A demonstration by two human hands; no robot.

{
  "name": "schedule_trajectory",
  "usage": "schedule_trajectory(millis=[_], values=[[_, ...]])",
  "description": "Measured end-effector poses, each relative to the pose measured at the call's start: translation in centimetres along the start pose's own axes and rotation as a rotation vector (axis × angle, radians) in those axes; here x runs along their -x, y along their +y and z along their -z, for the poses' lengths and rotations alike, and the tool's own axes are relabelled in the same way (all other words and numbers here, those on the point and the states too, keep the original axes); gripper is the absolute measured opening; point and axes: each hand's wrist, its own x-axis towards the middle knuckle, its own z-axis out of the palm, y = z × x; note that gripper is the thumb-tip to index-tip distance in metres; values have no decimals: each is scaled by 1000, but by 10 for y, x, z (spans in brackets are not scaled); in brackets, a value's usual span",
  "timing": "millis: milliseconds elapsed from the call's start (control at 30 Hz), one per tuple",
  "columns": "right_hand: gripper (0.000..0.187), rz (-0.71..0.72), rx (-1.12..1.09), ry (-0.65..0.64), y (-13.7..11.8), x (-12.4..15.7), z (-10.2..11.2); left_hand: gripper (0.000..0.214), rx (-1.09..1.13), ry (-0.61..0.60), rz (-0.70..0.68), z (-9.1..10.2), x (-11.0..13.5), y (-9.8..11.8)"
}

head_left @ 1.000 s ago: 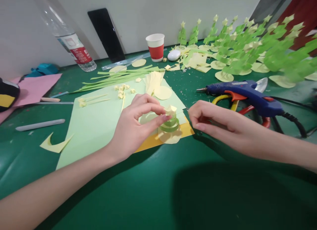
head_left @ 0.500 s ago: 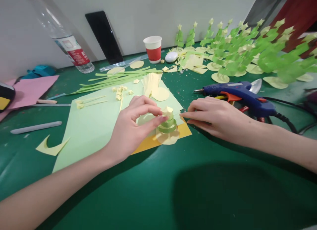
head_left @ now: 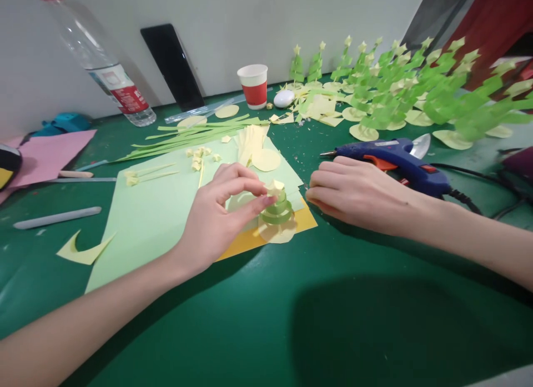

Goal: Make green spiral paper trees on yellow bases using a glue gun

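Observation:
My left hand (head_left: pixel 227 215) pinches the pale yellow paper star (head_left: pixel 275 188) at the top of a small paper tree between thumb and fingers. Below the star, a green paper strip (head_left: pixel 277 212) spirals down around the middle. The tree stands upright on a round pale yellow paper base (head_left: pixel 278 232), partly over an orange sheet (head_left: pixel 306 217). To the right of the tree, my right hand (head_left: pixel 353 195) rests on the table with its fingers curled in, apart from the tree. Nothing shows in it, and its palm is hidden.
Light green sheets (head_left: pixel 145 220) carry small stars (head_left: pixel 197 159) and yellow strips (head_left: pixel 250 142). Behind my right hand lies a blue glue gun (head_left: pixel 400 159). Several finished paper trees (head_left: pixel 416 93) stand back right. A paper cup (head_left: pixel 254 87), phone (head_left: pixel 172 65) and bottle (head_left: pixel 112 70) line the wall.
My right hand's fingers have curled in from a straighter, pointing pose. My left hand keeps its pinch on the star. The whole view has shifted slightly.

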Motion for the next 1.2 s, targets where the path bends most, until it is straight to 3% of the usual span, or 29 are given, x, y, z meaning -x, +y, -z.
schedule_trajectory(millis=[133,200,267,400,667,767,1000,1200], values=[[19,-157,-398,31,6,6,9,10,15,-4,3,0,0,0],[17,-217,-462,58,8,9,12,9,9,-6,10,0,0,0],[19,-231,-347,72,10,10,12,8,2,-7,18,0,1,1],[25,-119,-102,64,14,9,6,9,-14,-2,16,1,1,1],[16,-31,-384,-238,24,-11,2,10,-47,1,-8,1,-1,1],[16,-4,-448,-295,25,-16,4,9,-41,-2,-6,1,-1,0],[21,103,-219,-335,16,-14,9,10,-33,7,0,0,0,0],[17,32,-142,-372,7,-15,6,10,-31,-1,0,1,0,0]])
